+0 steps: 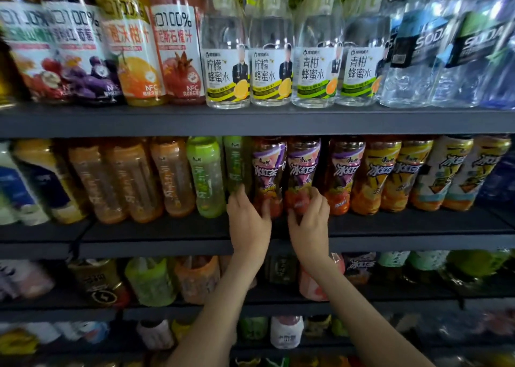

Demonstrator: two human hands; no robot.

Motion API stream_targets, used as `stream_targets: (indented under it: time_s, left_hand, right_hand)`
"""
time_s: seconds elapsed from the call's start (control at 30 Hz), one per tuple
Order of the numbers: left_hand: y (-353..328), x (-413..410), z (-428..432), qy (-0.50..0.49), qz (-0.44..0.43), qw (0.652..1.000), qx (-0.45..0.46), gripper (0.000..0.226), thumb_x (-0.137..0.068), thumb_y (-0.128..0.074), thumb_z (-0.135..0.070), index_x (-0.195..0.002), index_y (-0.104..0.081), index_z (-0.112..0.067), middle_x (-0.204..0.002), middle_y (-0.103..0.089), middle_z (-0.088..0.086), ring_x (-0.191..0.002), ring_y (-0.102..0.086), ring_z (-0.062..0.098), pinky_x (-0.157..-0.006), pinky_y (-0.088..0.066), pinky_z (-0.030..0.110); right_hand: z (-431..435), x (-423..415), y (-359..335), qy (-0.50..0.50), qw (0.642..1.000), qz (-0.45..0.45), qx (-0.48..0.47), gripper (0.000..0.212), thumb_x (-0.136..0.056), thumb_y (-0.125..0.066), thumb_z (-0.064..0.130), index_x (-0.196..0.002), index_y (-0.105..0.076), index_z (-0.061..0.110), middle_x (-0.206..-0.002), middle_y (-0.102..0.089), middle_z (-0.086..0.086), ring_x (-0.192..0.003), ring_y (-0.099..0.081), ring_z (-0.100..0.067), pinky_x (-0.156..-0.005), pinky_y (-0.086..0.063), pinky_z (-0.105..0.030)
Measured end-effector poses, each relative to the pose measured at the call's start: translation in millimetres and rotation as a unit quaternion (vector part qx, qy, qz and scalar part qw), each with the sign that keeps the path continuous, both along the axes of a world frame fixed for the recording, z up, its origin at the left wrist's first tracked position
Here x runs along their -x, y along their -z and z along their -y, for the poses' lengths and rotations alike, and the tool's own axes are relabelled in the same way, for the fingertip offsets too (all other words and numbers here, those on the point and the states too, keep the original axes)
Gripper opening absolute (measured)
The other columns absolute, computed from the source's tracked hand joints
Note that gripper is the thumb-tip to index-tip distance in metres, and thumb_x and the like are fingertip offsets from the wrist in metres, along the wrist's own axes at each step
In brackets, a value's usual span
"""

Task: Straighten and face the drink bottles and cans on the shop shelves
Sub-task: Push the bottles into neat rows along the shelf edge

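Centre frame, middle shelf (pixel 167 244): left hand (pixel 248 221) fingers clamped round base of left purple tea bottle (pixel 269 168); right hand (pixel 309 221) clamped on right purple tea bottle (pixel 303 165). Risk: twisting 2 together knocks green bottle (pixel 234 160), tight row topples.

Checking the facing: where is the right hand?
Head view, middle shelf, centre: the right hand grips a purple-labelled iced tea bottle, beside the left hand holding its twin.
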State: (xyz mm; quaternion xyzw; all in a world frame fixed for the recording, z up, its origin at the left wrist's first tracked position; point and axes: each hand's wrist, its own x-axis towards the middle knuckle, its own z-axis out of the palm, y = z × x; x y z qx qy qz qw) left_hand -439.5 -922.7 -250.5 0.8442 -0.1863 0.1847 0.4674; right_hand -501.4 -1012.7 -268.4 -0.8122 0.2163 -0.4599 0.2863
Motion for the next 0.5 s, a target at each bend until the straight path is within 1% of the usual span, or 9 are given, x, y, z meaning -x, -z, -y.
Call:
stream_targets:
  time_s: [0.07,0.1,0.17,0.2,0.27,0.37,0.5]
  left_hand:
    - [-0.9,-2.1,-18.5,-0.066,0.055,0.996,0.037,0.048,-0.089,-0.063,-0.023,-0.13,-0.046,-0.005,-0.127,-0.048,0.016,-0.12,-0.048,0.029,-0.094,-0.049,0.037]
    - [-1.1,-6.3,-28.3,-0.093,0.059,0.992,0.055,0.046,-0.087,-0.066,-0.017,-0.127,-0.047,-0.004,-0.125,-0.048,0.016,-0.118,-0.048,0.03,-0.093,-0.048,0.037]
    - [-1.5,-19.5,-46.7,-0.116,0.027,0.99,0.071,0.049,-0.083,-0.069,-0.011,-0.125,-0.046,-0.002,-0.125,-0.046,0.017,-0.118,-0.046,0.031,-0.093,-0.045,0.035]
    - [-1.1,-26.7,-53.3,-0.114,0.007,0.991,0.066,0.05,-0.083,-0.07,-0.011,-0.126,-0.046,-0.002,-0.126,-0.046,0.017,-0.118,-0.047,0.03,-0.093,-0.045,0.035]
    - [-0.5,-39.2,-63.1,-0.107,-0.028,0.993,0.037,0.053,-0.086,-0.068,-0.018,-0.131,-0.043,-0.003,-0.129,-0.047,0.015,-0.118,-0.05,0.03,-0.092,-0.047,0.038]
    - [0.6,-52.7,-69.6,-0.098,-0.055,0.994,0.002,0.061,-0.088,-0.065,-0.031,-0.136,-0.039,-0.004,-0.131,-0.049,0.015,-0.115,-0.053,0.031,-0.087,-0.051,0.039]
    - [0.3,-62.6,-67.9,-0.092,-0.046,0.994,-0.026,0.054,-0.088,-0.064,-0.037,-0.126,-0.046,-0.003,-0.119,-0.056,0.015,-0.107,-0.057,0.03,-0.08,-0.052,0.036]
  right_hand:
    - [-13.5,-2.5,-0.3,-0.025,0.997,0.027,0.065,0.048,-0.084,-0.063,0.0,-0.125,-0.038,0.003,-0.111,-0.048,-0.015,-0.106,-0.046,-0.024,-0.093,-0.047,-0.035]
    - [-20.2,-5.3,0.5,-0.048,0.995,0.028,0.089,0.046,-0.084,-0.062,-0.001,-0.122,-0.038,0.007,-0.108,-0.048,-0.014,-0.103,-0.048,-0.025,-0.091,-0.048,-0.037]
    - [-33.2,-13.1,3.4,-0.088,0.992,0.013,0.092,0.043,-0.085,-0.059,0.004,-0.123,-0.039,0.005,-0.108,-0.049,-0.015,-0.103,-0.051,-0.03,-0.093,-0.048,-0.04]
    - [-37.7,-16.9,5.2,-0.097,0.992,0.002,0.082,0.041,-0.086,-0.058,0.007,-0.122,-0.041,0.001,-0.108,-0.049,-0.017,-0.103,-0.051,-0.032,-0.093,-0.048,-0.043]
    - [-44.5,-24.9,7.7,-0.101,0.992,-0.014,0.067,0.036,-0.088,-0.057,0.01,-0.118,-0.045,-0.005,-0.107,-0.05,-0.018,-0.102,-0.051,-0.033,-0.09,-0.049,-0.044]
    - [-50.7,-34.5,6.9,-0.101,0.993,-0.023,0.058,0.031,-0.088,-0.062,0.007,-0.113,-0.047,-0.005,-0.104,-0.049,-0.016,-0.098,-0.049,-0.027,-0.087,-0.046,-0.034]
    - [-52.3,-42.5,5.3,-0.1,0.994,-0.031,0.032,0.029,-0.088,-0.062,0.007,-0.111,-0.048,-0.005,-0.104,-0.051,-0.015,-0.097,-0.049,-0.025,-0.084,-0.041,-0.023]
